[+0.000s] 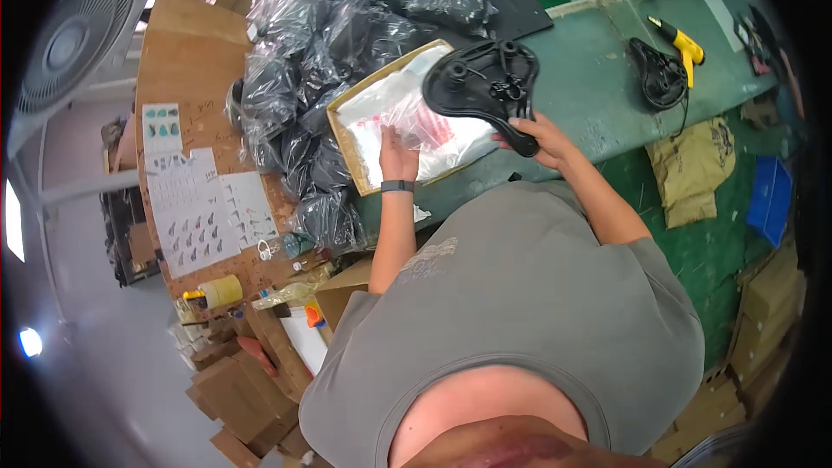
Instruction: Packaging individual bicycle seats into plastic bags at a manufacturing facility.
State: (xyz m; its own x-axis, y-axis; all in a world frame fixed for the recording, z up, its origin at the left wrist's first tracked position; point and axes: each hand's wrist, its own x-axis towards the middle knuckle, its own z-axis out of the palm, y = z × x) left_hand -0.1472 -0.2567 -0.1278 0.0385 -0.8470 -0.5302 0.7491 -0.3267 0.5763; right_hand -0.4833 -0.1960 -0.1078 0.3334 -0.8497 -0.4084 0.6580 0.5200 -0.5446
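My right hand [542, 140] grips a black bicycle saddle [475, 87] by its narrow nose. The saddle is held up with its underside showing, including the rails and round fittings. My left hand [399, 156], with a dark band at the wrist, is at a clear plastic bag [420, 121] with red print; its fingers are closed on the bag's near edge. Beneath lies a shallow cardboard box [351, 156] with a stack of such bags in it. The saddle hides the box's far right corner.
Several saddles wrapped in clear plastic [325, 35] are heaped left of and beyond the box. On the green table [598, 61] at right lie another black saddle [659, 78] and a yellow heat gun [687, 50]. Printed sheets [195, 208] cover the wooden board at left.
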